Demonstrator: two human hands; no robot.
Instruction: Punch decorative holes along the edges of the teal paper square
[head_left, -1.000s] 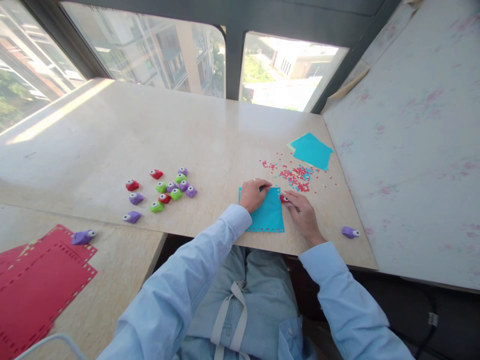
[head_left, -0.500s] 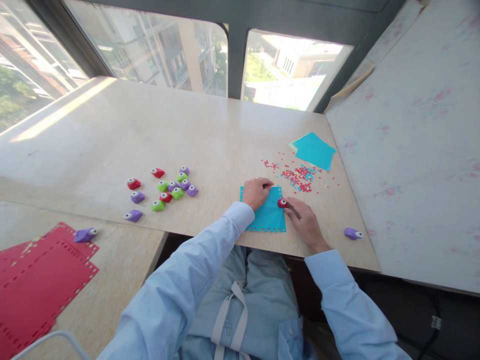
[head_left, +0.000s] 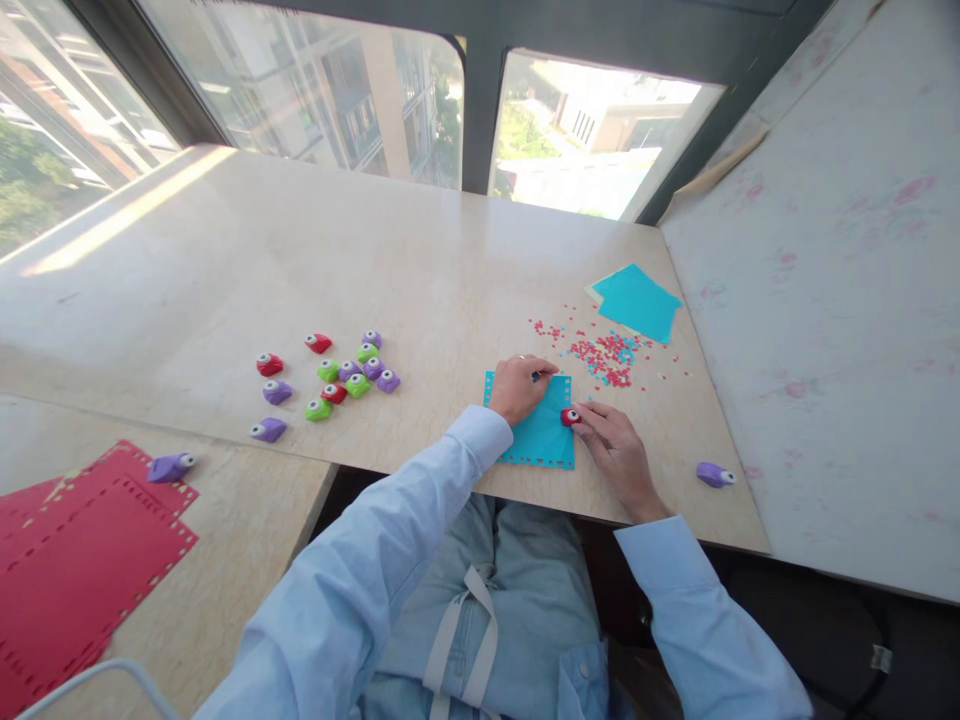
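Both hands on blue sheet (head_left: 541, 434); red punch (head_left: 570, 416) at right fingertips

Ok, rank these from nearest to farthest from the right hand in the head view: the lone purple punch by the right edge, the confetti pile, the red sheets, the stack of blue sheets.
1. Confetti pile: just beyond the right hand.
2. Lone purple punch: to its right, near the table edge.
3. Stack of blue sheets: farther back, past the confetti.
4. Red sheets: far left, on the lower table.
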